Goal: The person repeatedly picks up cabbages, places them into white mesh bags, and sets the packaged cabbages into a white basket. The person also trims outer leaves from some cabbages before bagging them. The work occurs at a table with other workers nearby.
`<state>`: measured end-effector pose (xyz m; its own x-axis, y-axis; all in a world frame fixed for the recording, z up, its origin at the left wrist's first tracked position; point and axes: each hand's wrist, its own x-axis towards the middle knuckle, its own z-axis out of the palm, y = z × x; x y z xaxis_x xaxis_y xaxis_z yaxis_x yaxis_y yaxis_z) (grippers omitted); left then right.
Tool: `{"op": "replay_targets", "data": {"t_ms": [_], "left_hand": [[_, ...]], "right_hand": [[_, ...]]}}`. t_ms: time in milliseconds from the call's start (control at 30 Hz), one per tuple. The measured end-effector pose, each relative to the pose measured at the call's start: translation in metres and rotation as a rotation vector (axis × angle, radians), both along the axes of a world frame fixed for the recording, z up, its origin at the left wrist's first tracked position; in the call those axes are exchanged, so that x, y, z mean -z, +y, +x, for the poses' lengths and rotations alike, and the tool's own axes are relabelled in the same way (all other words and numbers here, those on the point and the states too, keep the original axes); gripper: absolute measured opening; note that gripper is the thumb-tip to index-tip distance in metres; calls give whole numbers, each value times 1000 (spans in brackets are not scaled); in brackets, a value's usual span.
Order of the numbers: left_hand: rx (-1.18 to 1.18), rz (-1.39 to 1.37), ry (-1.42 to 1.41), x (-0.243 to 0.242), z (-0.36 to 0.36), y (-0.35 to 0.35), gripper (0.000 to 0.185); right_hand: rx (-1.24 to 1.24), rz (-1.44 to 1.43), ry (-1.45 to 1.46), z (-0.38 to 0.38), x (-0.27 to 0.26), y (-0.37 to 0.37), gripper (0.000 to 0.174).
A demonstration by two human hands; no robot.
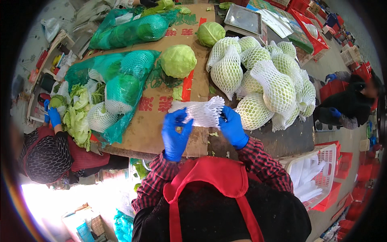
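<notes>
Both my hands wear blue gloves. Between them an empty white foam net sleeve (pixel 199 113) is stretched sideways over the table's front part. My left hand (pixel 177 133) has fingers at the sleeve's left end, and my right hand (pixel 233 127) grips its bunched right end. Beyond it lies a bare green cabbage (pixel 178 61), with a second bare cabbage (pixel 211 34) farther back. To the right is a heap of cabbages in white foam nets (pixel 278 86), the nearest close to my right hand.
Green plastic bags of netted cabbages (pixel 125 87) lie on the cardboard (pixel 130 130) at left, beside loose leaves (pixel 77 121) and a co-worker's gloved hands. A scale (pixel 243 18) stands at the back. A white basket of foam sleeves (pixel 329 175) stands at lower right.
</notes>
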<state>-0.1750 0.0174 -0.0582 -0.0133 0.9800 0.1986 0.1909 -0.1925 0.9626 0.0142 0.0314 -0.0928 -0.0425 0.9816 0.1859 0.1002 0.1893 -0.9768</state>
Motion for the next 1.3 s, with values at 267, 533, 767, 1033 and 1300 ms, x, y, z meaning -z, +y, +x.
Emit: {"op": "replay_targets", "data": {"t_ms": [267, 533, 767, 1033, 1300], "left_hand": [[105, -434, -777, 34, 1, 5, 20], [47, -526, -1339, 48, -20, 43, 22], [200, -266, -989, 13, -40, 44, 23], [340, -259, -182, 14, -41, 25, 36], [286, -248, -998, -22, -67, 41, 31]], "right_hand": [[57, -183, 600, -6, -7, 0, 12], [-191, -79, 267, 0, -40, -5, 42], [-74, 73, 169, 8, -35, 11, 36], [-75, -305, 836, 28, -41, 45, 23], [-66, -503, 29, 35, -32, 49, 41]]}}
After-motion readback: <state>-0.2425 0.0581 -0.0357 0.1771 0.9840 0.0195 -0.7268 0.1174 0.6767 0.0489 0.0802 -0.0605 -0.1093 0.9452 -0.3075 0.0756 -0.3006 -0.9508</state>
